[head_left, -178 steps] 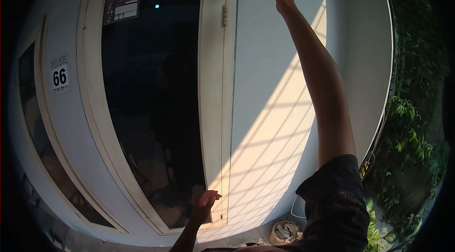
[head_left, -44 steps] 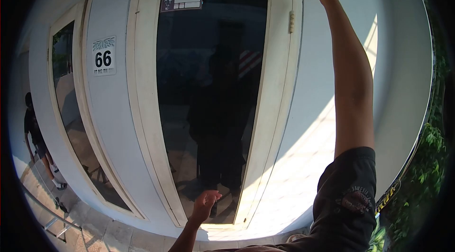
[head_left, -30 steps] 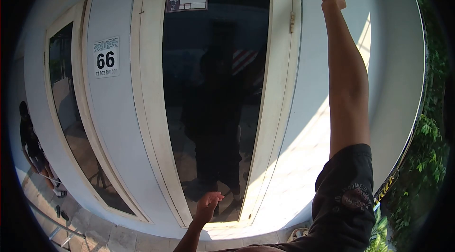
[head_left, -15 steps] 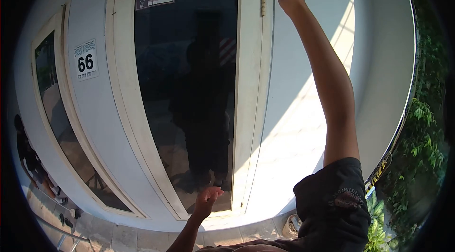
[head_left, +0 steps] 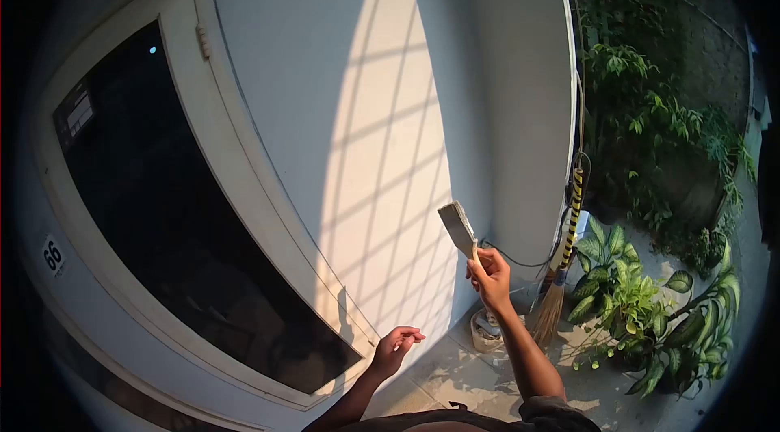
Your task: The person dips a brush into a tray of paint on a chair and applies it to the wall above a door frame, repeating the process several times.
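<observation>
My right hand point(head_left: 490, 276) is closed around the handle of a flat paintbrush point(head_left: 459, 229). The brush's wide grey head tilts up and to the left, in front of the wall point(head_left: 390, 164). My left hand point(head_left: 398, 347) is lower and further left, near the bottom corner of the door frame point(head_left: 325, 314). Its fingers are loosely stretched and apart, and nothing shows in them. Below my right hand, a small pail point(head_left: 486, 333) stands on the floor, partly hidden by my forearm; its contents are hard to make out.
A glass-panelled door point(head_left: 203, 229) fills the left side, with a number plate point(head_left: 53, 255) beside it. To the right, a broom point(head_left: 552, 302) leans by the wall's end near a yellow-and-black striped pole point(head_left: 574, 213). Leafy plants point(head_left: 634, 310) grow beyond it.
The view has swung right and down, from the door to the sunlit wall and plants. My right hand has come down from high by the door's hinge side, and the paintbrush now shows.
</observation>
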The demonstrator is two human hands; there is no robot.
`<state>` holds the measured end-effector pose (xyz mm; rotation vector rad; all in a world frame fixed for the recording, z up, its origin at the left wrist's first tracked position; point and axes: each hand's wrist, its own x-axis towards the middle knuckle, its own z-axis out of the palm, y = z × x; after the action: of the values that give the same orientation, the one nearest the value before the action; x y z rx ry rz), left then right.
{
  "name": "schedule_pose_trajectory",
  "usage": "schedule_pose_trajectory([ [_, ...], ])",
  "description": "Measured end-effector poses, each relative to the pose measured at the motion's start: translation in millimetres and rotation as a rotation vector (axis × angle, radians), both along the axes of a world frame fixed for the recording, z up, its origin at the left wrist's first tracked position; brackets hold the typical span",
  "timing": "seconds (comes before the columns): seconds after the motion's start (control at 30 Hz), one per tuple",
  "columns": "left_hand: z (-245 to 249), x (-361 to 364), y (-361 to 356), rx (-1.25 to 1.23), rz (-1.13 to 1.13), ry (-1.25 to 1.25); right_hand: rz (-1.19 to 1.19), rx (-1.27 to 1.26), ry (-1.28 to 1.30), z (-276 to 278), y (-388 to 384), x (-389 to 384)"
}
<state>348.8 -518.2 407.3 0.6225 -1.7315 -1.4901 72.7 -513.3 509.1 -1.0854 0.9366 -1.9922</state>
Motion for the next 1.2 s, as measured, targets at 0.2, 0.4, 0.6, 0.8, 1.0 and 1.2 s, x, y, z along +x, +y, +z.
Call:
schedule_pose_trajectory([
  [0.2, 8.4, -93.0, 34.4, 0.069, -0.336, -0.083, -0.368, 0.104, -0.222, -82.7, 122.1, -31.3],
  [0.4, 8.5, -136.4, 55.3, 0.016, -0.645, -0.010, -0.783, 0.244, -0.256, -118.5, 230.0, -46.4],
  [0.6, 54.4, -154.1, 45.0, -0.177, -0.938, 0.136, -1.133, 0.234, -0.323, -124.8, 307.0, -5.5],
  [0.8, 149.1, -125.7, 48.0, -0.146, -1.367, 0.610, -1.372, 0.277, -0.403, -149.6, 320.7, 77.4],
  [1.0, 218.3, -41.3, 103.9, 0.442, -1.343, 0.981, -1.490, 0.399, -0.485, -148.5, 305.5, 184.6],
  [1.2, 216.5, 18.7, 129.4, 0.794, -1.347, 0.923, -1.561, 0.407, -0.526, -156.0, 308.1, 244.0],
])
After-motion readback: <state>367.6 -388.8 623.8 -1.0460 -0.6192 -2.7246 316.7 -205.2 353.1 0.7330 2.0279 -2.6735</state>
